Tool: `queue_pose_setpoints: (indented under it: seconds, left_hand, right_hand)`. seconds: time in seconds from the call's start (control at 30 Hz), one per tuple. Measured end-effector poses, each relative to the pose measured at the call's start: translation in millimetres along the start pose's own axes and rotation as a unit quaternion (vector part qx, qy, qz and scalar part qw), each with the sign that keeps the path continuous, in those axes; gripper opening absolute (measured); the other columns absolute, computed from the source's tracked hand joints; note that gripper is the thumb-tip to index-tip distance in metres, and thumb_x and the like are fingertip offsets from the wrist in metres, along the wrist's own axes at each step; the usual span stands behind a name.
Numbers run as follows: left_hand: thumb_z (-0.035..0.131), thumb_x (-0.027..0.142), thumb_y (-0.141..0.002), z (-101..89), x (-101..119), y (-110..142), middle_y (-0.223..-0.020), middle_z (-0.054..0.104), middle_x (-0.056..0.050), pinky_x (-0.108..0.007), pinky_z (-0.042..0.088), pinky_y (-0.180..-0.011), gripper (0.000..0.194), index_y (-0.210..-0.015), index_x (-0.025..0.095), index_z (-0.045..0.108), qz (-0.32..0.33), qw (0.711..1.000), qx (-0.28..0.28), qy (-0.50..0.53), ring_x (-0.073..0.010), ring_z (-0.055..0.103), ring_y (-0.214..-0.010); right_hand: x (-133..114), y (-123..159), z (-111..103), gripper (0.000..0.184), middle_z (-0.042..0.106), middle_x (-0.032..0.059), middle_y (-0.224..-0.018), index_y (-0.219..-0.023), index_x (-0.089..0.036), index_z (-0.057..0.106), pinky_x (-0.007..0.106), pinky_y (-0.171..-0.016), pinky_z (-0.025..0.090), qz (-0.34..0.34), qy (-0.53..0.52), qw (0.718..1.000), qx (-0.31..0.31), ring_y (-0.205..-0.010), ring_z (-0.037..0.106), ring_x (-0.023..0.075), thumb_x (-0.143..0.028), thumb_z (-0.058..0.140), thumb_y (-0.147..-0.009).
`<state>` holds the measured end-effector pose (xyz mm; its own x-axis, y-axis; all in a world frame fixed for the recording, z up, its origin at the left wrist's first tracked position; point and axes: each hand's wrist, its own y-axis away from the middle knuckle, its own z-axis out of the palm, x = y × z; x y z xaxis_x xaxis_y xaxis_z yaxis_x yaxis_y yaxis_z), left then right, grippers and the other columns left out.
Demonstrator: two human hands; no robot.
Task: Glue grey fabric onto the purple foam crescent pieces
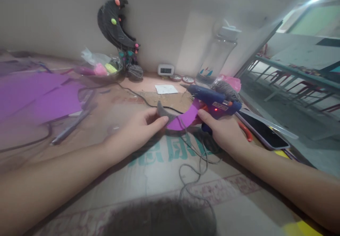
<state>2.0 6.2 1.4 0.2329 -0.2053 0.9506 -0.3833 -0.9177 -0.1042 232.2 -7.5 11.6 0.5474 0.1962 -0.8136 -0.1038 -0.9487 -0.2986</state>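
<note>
Purple crescent [187, 119], one end yarn-wrapped grey, held between hands

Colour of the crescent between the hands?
Purple on the bare stretch, grey yarn wrapped round its left end; head view shows it.

Near side: the cardboard-covered surface [119, 190] is lying open between the forearms, left of a thin loose grey yarn strand [199, 172] that is looping across its right part. Left: a bare patch is extending between the silvery stick-like tool [71, 126] and the left hand [150, 122]. Behind: a thin black cable [140, 96] is crossing the way toward the white digital clock [166, 69]. Right: the blue glue gun [219, 99] is blocking passage toward the clear tall bottle [215, 59]; the dark-screened phone [262, 129] and orange curved handle [246, 131] are crowding the edge.
</note>
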Motion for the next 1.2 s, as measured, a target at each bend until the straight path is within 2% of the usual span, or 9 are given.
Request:
queue_pose_setpoints:
  seconds: [0.1,0.2,0.27,0.43,0.57,0.73,0.93,1.1,1.2]
  left_hand:
    - [0.052,0.037,-0.086,-1.9,1,-1,-0.076,0.065,0.001,-0.024,0.043,-0.06,0.021,-0.085,0.02,0.064,0.01,0.999,0.045,-0.018,-0.0151,0.058,-0.067]
    - [0.051,0.037,-0.087,-3.1,3,0,-0.07,0.063,0.002,-0.024,0.043,-0.06,0.021,-0.079,0.02,0.06,0.011,0.998,0.052,-0.023,-0.0146,0.058,-0.065]
    - [0.051,0.037,-0.087,-3.2,3,1,-0.067,0.061,0.003,-0.024,0.044,-0.062,0.021,-0.077,0.02,0.058,0.01,0.999,0.047,-0.013,-0.0145,0.059,-0.065]
    - [0.054,0.037,-0.087,-2.5,3,2,-0.07,0.062,0.002,-0.024,0.045,-0.062,0.022,-0.076,0.018,0.056,0.002,0.998,0.057,0.003,-0.0138,0.058,-0.066]
    - [0.057,0.035,-0.085,-2.1,4,0,-0.069,0.061,0.003,-0.023,0.046,-0.061,0.019,-0.076,0.018,0.056,-0.013,0.997,0.071,0.029,-0.0131,0.058,-0.066]
    - [0.057,0.034,-0.085,-1.2,4,-3,-0.07,0.062,0.002,-0.025,0.05,-0.064,0.017,-0.079,0.018,0.054,-0.054,0.991,0.084,0.087,-0.0126,0.061,-0.064]
    - [0.059,0.034,-0.083,-0.6,6,-4,-0.07,0.062,0.001,-0.027,0.052,-0.063,0.017,-0.08,0.019,0.053,-0.066,0.986,0.1,0.116,-0.0138,0.062,-0.062]
    - [0.055,0.031,-0.086,-0.5,6,-7,-0.068,0.061,0.002,-0.025,0.05,-0.058,0.016,-0.077,0.019,0.048,-0.11,0.972,0.119,0.168,-0.0115,0.061,-0.057]
    - [0.056,0.032,-0.086,-0.9,5,-6,-0.069,0.061,0.002,-0.024,0.049,-0.058,0.016,-0.08,0.019,0.05,-0.092,0.979,0.105,0.151,-0.012,0.061,-0.06]
  right_hand:
    - [2,-2,-5,0.024,0.073,0.0038,-0.088,-0.094,-0.023,0.065,0.038,-0.074,0.057,-0.047,-0.062,0.997,0.012,-0.075,0.07,0.0224,-0.045,0.063,-0.084]
    - [0,1,-10,0.022,0.071,0.004,-0.103,-0.097,-0.024,0.067,0.041,-0.086,0.054,-0.107,-0.023,0.994,0.008,-0.089,0.069,0.0233,-0.042,0.061,-0.086]
    - [-2,7,-10,0.02,0.071,0.003,-0.102,-0.097,-0.025,0.068,0.041,-0.09,0.053,-0.133,0.023,0.991,-0.005,-0.092,0.068,0.0234,-0.039,0.06,-0.086]
    - [-2,17,-5,0.011,0.07,0.0008,-0.086,-0.085,-0.027,0.066,0.035,-0.077,0.055,-0.171,0.075,0.982,-0.026,-0.081,0.067,0.0211,-0.037,0.065,-0.081]
    - [-2,17,-12,0.011,0.068,0.0028,-0.084,-0.084,-0.025,0.062,0.035,-0.074,0.054,-0.205,0.084,0.975,-0.02,-0.079,0.066,0.0215,-0.036,0.06,-0.083]
    - [0,17,-16,0.013,0.069,0.004,-0.09,-0.089,-0.024,0.062,0.038,-0.079,0.053,-0.221,0.063,0.973,-0.013,-0.086,0.066,0.0231,-0.036,0.061,-0.083]
    - [7,15,-12,0.013,0.07,0.0041,-0.097,-0.095,-0.025,0.061,0.04,-0.084,0.053,-0.211,0.022,0.977,-0.03,-0.09,0.066,0.0229,-0.032,0.062,-0.084]
    - [6,14,-24,0.015,0.069,0.0022,-0.1,-0.099,-0.028,0.06,0.044,-0.092,0.049,-0.284,0.0,0.959,-0.01,-0.095,0.066,0.0239,-0.025,0.061,-0.084]
    - [-2,14,-26,0.015,0.069,0.0024,-0.101,-0.098,-0.027,0.061,0.043,-0.094,0.048,-0.272,0.009,0.962,-0.005,-0.097,0.065,0.0238,-0.025,0.061,-0.084]
